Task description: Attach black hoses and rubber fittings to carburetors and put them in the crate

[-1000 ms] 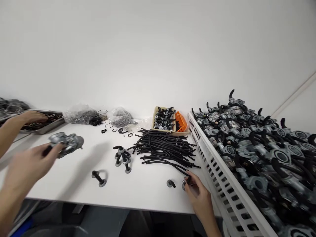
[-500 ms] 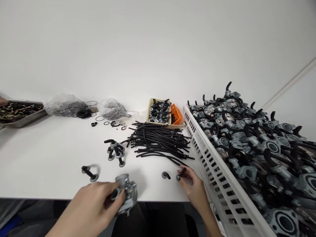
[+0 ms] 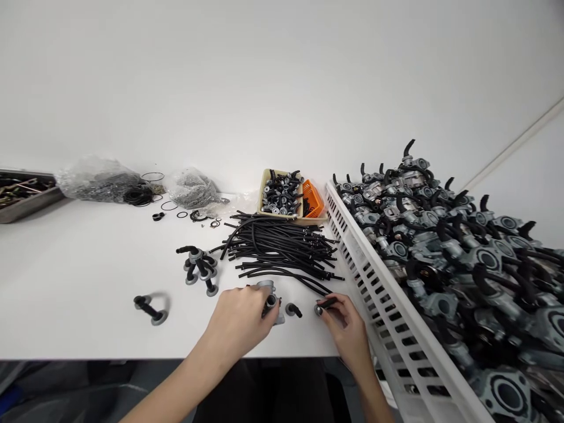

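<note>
My left hand [image 3: 242, 320] is closed around a grey metal carburetor [image 3: 267, 285], held over the front of the white table; the hand hides much of it. My right hand [image 3: 346, 326] pinches a carburetor cap with a black rubber elbow [image 3: 326, 303], close to the crate. Between the two hands lies another cap with a black elbow [image 3: 294, 310]. Further left, several such caps [image 3: 200, 267] stand clustered, and a pair [image 3: 150, 309] lies near the table's front edge.
Black rubber hoses [image 3: 282, 249] lie in a heap at mid-table. Behind them stand a cream tray of caps [image 3: 259, 205] and an orange basket [image 3: 318, 202]. A white crate [image 3: 374, 276] piled with carburetors borders the right. Plastic bags [image 3: 94, 179] and a metal tray [image 3: 30, 202] lie back left.
My left hand has carried the carburetor right and away from me, from the table's front edge toward the hoses. My right hand keeps its place, and the cap in it is tilted more.
</note>
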Available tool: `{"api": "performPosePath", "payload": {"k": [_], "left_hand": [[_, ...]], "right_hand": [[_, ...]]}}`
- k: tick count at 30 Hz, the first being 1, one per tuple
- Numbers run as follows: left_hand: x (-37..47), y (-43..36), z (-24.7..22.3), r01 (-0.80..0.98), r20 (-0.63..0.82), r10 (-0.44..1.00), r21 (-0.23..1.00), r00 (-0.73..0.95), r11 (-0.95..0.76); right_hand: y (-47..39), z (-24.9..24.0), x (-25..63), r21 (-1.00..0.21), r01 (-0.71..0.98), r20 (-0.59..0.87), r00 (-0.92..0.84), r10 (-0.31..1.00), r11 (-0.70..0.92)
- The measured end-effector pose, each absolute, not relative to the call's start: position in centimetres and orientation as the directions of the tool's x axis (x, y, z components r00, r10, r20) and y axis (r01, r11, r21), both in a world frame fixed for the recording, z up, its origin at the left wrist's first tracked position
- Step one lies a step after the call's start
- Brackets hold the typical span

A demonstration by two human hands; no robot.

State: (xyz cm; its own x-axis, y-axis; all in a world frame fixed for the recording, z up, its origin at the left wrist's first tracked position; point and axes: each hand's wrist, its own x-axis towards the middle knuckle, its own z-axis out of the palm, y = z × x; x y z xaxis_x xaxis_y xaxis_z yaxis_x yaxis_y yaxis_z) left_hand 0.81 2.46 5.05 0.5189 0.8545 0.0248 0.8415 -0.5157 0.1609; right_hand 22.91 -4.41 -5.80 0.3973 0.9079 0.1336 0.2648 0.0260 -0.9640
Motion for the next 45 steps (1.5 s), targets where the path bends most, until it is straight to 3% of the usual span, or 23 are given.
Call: {"api": "performPosePath", "payload": {"k": [3, 6, 8, 10, 13, 17, 20, 24, 31, 38, 45], "left_hand": [[-0.5, 2.0, 3.7, 0.813, 0.19, 0.866, 0.297, 0.463, -0.5], [-2.2, 1.4, 1.4, 0.709, 0.381, 0.878, 0.53, 0.291, -0.465], [-2.9, 1.2, -0.1, 0.6, 0.34, 0.918, 0.698, 0.204, -0.392], [-3.0, 1.2, -1.2, 0.477, 0.201, 0.951, 0.829, 0.234, -0.292], [-2.5, 1.5, -1.7, 0.374, 0.002, 0.949, 0.919, 0.315, -0.126], [-1.7, 2.0, -1.3, 0.359, -0.021, 0.947, 0.928, 0.32, -0.101], [-1.1, 2.1, -1.3, 0.355, 0.042, 0.944, 0.92, 0.327, -0.164], [-0.2, 2.1, -1.8, 0.42, 0.135, 0.944, 0.87, 0.3, -0.258], [0.8, 2.0, -2.6, 0.507, 0.226, 0.927, 0.786, 0.299, -0.355], [0.9, 2.1, -2.6, 0.503, 0.235, 0.923, 0.783, 0.305, -0.366], [1.0, 2.2, -2.4, 0.486, 0.207, 0.929, 0.805, 0.306, -0.34]], "right_hand": [[-4.5, -5.8, 22.9, -0.975, 0.209, 0.164, 0.46, 0.873, 0.074], [-4.6, -5.5, 22.9, -0.982, 0.146, 0.18, 0.516, 0.837, 0.12], [-4.7, -5.0, 22.5, -0.984, 0.091, 0.176, 0.552, 0.815, 0.151], [-4.7, -4.1, 21.7, -0.985, 0.032, 0.156, 0.588, 0.794, 0.17], [-4.4, -2.5, 19.8, -0.979, -0.062, 0.131, 0.548, 0.826, 0.196], [-3.1, -0.9, 17.5, -0.957, -0.151, 0.178, 0.366, 0.913, 0.247], [-1.4, -0.7, 16.7, -0.953, -0.101, 0.244, 0.307, 0.92, 0.287], [0.1, -1.7, 16.5, -0.954, -0.06, 0.255, 0.343, 0.904, 0.293], [0.0, -4.0, 16.6, -0.96, -0.147, 0.156, 0.419, 0.895, 0.236], [-0.3, -3.7, 16.6, -0.968, -0.143, 0.127, 0.433, 0.893, 0.207], [-1.2, -4.1, 16.9, -0.95, -0.243, 0.101, 0.355, 0.93, 0.196]]}}
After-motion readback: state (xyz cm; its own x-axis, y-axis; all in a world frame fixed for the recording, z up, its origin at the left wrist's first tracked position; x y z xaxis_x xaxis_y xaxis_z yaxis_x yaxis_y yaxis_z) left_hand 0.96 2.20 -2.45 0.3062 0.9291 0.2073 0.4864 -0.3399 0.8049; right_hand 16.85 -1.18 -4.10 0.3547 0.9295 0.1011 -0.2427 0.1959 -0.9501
